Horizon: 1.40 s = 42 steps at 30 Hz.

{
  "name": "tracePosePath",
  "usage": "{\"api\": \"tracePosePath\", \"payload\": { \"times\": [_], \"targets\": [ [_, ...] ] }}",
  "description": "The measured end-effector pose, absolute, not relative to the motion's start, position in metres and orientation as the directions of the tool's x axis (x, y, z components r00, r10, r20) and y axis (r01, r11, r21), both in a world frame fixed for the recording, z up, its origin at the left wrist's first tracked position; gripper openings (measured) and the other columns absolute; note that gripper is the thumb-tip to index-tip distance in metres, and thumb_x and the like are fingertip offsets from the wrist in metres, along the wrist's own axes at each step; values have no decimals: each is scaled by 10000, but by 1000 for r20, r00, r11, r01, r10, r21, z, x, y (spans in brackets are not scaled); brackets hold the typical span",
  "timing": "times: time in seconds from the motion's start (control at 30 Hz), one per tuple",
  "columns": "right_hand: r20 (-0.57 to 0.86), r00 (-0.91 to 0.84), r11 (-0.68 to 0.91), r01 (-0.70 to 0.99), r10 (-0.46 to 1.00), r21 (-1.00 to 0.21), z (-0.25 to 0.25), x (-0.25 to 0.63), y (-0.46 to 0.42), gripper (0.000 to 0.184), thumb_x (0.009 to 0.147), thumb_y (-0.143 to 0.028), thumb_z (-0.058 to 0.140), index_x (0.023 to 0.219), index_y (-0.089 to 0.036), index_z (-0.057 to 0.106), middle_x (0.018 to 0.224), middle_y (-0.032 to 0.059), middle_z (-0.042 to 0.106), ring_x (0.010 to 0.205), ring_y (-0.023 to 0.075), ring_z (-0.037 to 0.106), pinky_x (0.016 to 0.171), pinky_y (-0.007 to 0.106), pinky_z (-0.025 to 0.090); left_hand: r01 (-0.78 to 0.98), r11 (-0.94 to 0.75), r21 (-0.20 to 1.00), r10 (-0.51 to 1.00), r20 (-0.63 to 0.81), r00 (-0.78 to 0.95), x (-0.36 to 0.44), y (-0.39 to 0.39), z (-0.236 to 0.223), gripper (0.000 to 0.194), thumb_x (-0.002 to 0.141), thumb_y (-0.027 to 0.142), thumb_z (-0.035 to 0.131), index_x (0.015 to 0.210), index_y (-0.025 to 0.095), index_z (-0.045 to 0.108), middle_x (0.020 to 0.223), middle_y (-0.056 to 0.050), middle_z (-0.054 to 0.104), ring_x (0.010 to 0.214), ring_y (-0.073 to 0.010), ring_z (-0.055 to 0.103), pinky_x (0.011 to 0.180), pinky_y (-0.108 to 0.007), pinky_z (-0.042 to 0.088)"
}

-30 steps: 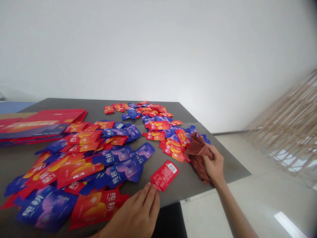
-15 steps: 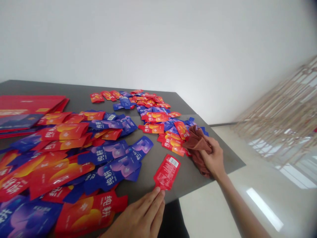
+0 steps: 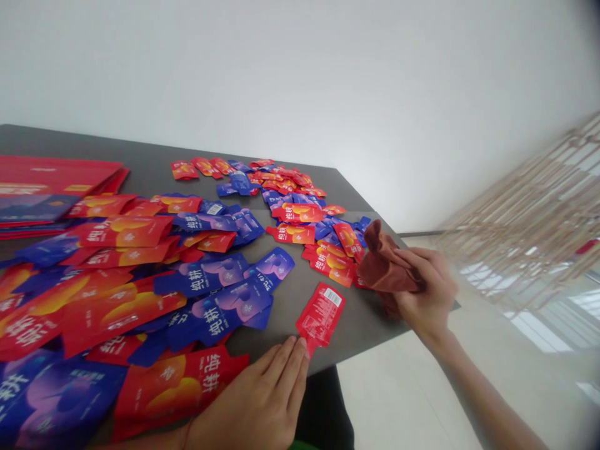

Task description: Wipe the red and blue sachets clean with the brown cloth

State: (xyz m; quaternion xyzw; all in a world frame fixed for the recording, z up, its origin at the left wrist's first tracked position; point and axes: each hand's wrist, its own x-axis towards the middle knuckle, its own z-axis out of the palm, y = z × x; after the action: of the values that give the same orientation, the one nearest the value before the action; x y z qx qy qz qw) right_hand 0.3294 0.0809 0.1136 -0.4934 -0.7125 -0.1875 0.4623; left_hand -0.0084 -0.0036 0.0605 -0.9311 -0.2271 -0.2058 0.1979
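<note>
My left hand [image 3: 265, 394] lies flat at the table's near edge. Its stretched fingertips rest on the narrow end of a red sachet [image 3: 323, 315], which shows its printed back with a white barcode. Bunched in my right hand [image 3: 429, 287] is a reddish-brown cloth [image 3: 387, 265], with the fingers closed round it. The cloth is at the table's right side, beside a pile of small red and blue sachets [image 3: 332, 262]. Left of my left hand spreads a larger heap of red and blue sachets [image 3: 210, 309], overlapping one another.
The dark grey table [image 3: 152, 139] stands against a white wall [image 3: 281, 75]. Red printed packages [image 3: 56, 178] are stacked at its left. Beyond the right edge lies a pale floor [image 3: 394, 387]. A lattice of thin wooden sticks [image 3: 529, 219] rises at the far right.
My right hand has risen and moved right with the cloth, which now sticks up more. My left hand still touches the red sachet. The view has shifted slightly.
</note>
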Motion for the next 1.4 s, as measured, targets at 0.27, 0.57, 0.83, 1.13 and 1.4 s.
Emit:
{"api": "tracePosePath", "payload": {
  "times": [0.27,0.57,0.83,1.13,1.4],
  "targets": [
    [627,-533,558,809,568,182,143,294,45,552,907,-106,685,1429,-282,653,1277,113,708,1125,324,625,907,467,526,486,-793,-367,308,447,840,-7,-8,55,485,1053,130,323,1309,39,725,1338,-185,754,1260,-299,725,1089,-430,497],
    [263,-658,624,753,706,207,115,257,57,309,946,-198,705,1252,-168,728,1266,119,741,1102,310,563,916,470,492,499,-779,-380,312,456,834,-5,-9,52,508,1044,114,301,1308,39,729,1343,-188,753,1259,-297,725,1100,-456,481],
    [181,-765,735,644,618,213,122,239,39,207,976,-204,677,1173,-163,730,1152,104,747,1019,291,553,861,472,449,489,-792,-366,302,461,835,-6,-11,53,476,1041,118,327,1288,29,724,1301,-189,769,1208,-299,742,1102,-468,466],
    [174,-781,747,625,600,226,119,226,28,148,1023,-231,670,1141,-177,742,1140,93,740,988,275,555,815,451,410,507,-791,-343,327,464,823,-5,-11,55,460,1037,126,336,1270,38,724,1268,-179,782,1178,-288,749,1093,-459,475],
    [143,-754,707,653,642,272,122,259,75,172,988,-211,693,1145,-210,762,1172,97,727,1076,283,538,874,439,423,503,-764,-405,324,434,841,-5,-15,57,488,1027,156,356,1322,52,731,1347,-181,753,1266,-297,720,1111,-458,490]
  ]
}}
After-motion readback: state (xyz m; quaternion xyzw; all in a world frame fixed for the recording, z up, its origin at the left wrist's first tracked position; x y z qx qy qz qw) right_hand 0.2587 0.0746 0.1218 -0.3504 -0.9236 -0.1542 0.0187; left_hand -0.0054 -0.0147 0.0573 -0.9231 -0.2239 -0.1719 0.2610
